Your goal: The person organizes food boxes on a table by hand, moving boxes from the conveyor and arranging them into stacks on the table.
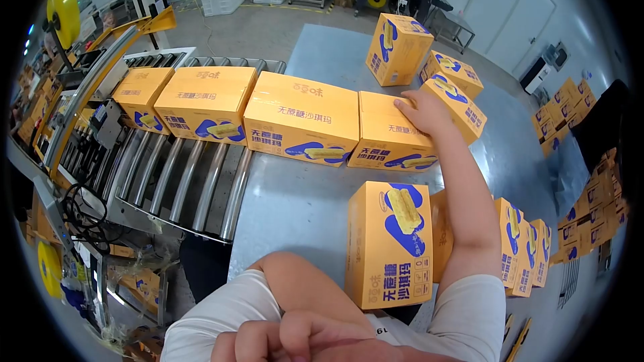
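My right hand [424, 112] rests with spread fingers on the top right part of a yellow carton [386, 127], beside another yellow carton [456, 104]. The carton under it stands at the right end of a row with a wide carton [302, 117] and two more [204, 100] on the rollers. Close to the camera, at the bottom, my left hand [268, 342] has curled fingers; whether it holds anything is hidden. An upright carton [389, 245] stands on the metal table between my arms.
The metal table [288, 201] meets a roller conveyor [178, 174] on the left, with a taping machine [107, 121] over it. Upright cartons [523, 248] line the right side, and another [396, 47] stands at the far edge. Stacked cartons [570, 107] are farther right.
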`<state>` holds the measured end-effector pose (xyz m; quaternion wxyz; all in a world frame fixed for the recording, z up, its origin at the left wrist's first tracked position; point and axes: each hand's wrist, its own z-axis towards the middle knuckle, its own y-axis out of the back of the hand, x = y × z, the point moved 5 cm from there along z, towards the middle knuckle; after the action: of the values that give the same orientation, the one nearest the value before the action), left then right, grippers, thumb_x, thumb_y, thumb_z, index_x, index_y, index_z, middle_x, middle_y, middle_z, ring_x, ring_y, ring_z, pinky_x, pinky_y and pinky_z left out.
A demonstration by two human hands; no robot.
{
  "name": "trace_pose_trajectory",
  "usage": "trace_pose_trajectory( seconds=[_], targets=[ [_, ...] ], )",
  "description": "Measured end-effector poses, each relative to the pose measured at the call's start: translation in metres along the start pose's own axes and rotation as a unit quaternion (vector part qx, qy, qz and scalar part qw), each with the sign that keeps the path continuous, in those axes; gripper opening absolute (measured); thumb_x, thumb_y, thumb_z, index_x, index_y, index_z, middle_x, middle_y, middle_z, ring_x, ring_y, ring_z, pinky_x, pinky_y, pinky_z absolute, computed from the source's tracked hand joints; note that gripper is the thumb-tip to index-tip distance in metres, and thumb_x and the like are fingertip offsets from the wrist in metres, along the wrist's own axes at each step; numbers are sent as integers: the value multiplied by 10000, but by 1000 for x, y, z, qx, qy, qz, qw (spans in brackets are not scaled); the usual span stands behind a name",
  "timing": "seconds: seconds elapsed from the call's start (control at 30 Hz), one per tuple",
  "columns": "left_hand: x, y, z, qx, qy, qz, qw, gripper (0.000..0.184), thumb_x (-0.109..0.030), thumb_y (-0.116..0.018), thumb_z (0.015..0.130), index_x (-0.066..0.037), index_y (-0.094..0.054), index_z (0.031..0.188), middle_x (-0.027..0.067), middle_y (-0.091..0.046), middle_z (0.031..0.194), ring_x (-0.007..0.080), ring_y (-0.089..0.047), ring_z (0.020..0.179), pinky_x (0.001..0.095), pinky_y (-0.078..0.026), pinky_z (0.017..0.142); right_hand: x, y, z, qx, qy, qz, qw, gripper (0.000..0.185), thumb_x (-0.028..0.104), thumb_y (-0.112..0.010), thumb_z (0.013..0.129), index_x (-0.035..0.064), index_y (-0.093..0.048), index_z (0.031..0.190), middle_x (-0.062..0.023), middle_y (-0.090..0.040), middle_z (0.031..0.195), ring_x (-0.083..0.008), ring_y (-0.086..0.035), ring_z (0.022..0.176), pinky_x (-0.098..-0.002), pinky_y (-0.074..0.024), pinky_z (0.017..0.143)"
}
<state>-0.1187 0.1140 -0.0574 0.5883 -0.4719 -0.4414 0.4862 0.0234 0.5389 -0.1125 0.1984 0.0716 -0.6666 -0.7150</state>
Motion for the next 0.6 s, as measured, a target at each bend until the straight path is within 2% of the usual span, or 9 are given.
trace_pose_trajectory(
  seconds=[0.37, 0.47, 0.57, 0.6],
  targets=[
    [2, -9, 2, -56, -41, 18, 997, 108, -200, -618, 1011, -190, -672, 1104, -97, -675, 1045, 51, -586, 993, 259, -400, 741, -35, -1, 11, -45, -23, 6, 999, 620, 558, -647, 947, 101, -661, 1366, -150, -671, 1353, -313, -618, 1269, -426, -478, 1081],
    [2, -14, 4, -70, -49, 23, 996, 108, -205, -627, 1003, -189, -670, 1100, -96, -671, 1048, 55, -585, 989, 254, -400, 745, -45, -8, 13, -10, -80, 72, 994, 619, 549, -652, 946, 98, -657, 1370, -162, -686, 1321, -322, -635, 1243, -436, -487, 1067],
    [1, -14, 6, -67, -52, 34, 996, 111, -208, -634, 998, -189, -671, 1100, -93, -669, 1052, 59, -585, 986, 250, -400, 749, -41, -11, 14, 58, -61, 92, 992, 624, 559, -646, 945, 97, -663, 1364, -164, -698, 1296, -333, -653, 1210, -439, -494, 1055],
    [1, -13, 5, -72, -53, 24, 996, 113, -208, -633, 1000, -189, -672, 1104, -91, -671, 1053, 60, -586, 986, 250, -400, 752, -38, -9, 15, 28, -43, 66, 997, 624, 566, -640, 946, 97, -669, 1356, -161, -699, 1295, -329, -647, 1220, -441, -493, 1056]
  ],
)
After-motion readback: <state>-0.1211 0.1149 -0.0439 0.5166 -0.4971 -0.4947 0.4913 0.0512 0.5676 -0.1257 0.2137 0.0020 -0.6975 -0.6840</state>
